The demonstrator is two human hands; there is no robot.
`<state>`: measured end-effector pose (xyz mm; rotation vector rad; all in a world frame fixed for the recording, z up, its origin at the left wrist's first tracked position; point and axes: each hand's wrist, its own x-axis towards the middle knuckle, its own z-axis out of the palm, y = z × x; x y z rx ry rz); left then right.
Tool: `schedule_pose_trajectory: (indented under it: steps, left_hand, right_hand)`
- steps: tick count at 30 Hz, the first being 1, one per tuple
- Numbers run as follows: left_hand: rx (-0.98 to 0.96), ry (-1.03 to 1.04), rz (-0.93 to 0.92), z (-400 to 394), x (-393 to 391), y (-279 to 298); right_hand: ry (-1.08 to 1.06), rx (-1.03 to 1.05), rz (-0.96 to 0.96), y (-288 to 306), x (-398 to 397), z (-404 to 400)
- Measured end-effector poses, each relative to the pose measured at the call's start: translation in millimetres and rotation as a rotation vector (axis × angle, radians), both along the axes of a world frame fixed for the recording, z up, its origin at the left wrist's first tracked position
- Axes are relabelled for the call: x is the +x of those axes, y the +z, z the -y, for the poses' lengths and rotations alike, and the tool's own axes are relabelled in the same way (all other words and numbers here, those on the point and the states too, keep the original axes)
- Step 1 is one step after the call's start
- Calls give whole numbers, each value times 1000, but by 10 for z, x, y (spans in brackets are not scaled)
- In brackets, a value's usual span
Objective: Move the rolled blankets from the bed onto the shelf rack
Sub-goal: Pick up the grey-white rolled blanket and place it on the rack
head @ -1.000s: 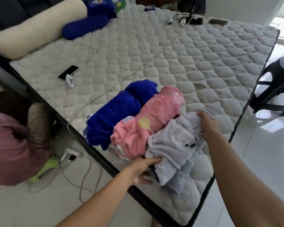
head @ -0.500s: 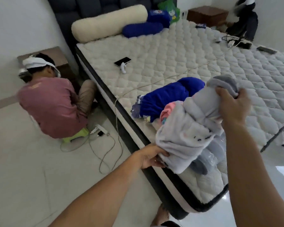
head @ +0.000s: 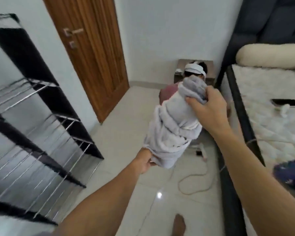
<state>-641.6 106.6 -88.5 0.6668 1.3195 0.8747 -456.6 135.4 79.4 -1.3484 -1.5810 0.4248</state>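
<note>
Both hands (left [head: 143,161], right [head: 209,108]) grip the grey rolled blanket [head: 172,126] between shelf rack [head: 41,116] and crouching person [head: 196,70].

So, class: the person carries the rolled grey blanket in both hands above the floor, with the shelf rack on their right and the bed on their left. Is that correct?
Not quite. The head view shows both the left hand and right hand holding the rolled grey blanket above the floor, but the sides are swapped: the shelf rack is on the left, the bed on the right.
</note>
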Motion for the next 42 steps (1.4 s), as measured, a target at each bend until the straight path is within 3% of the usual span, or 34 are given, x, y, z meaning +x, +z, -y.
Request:
schedule_pose_trajectory:
  steps: [8,12,16,20,25,31,42]
  left_hand:
    - [60,602,51,-359,-1620,150]
    - [81,906,80,-544,-2063,370]
    - [104,1083,135,-713,-2391,546]
    - [192,1146,194,-952,-2882,752]
    - [294,1107,88,-1140,-3701,863]
    - [264,1140,103,-878,-4581,858]
    - [202,1230,221,-967,-4914,1057]
  right_hand:
    - [585,19,-16,144,-2108,-1305]
    - [817,57,13,270,-2956,-1714]
    - [1000,75,25,435,-3692,-1946]
    - [1162,114,12,657,-4466,-2124]
    - [1241,186,-8,850,-5398,-2323]
    - [1232,39,3,833,-6351,-2542]
    - [1342,-118,206,581,-7526,-2451]
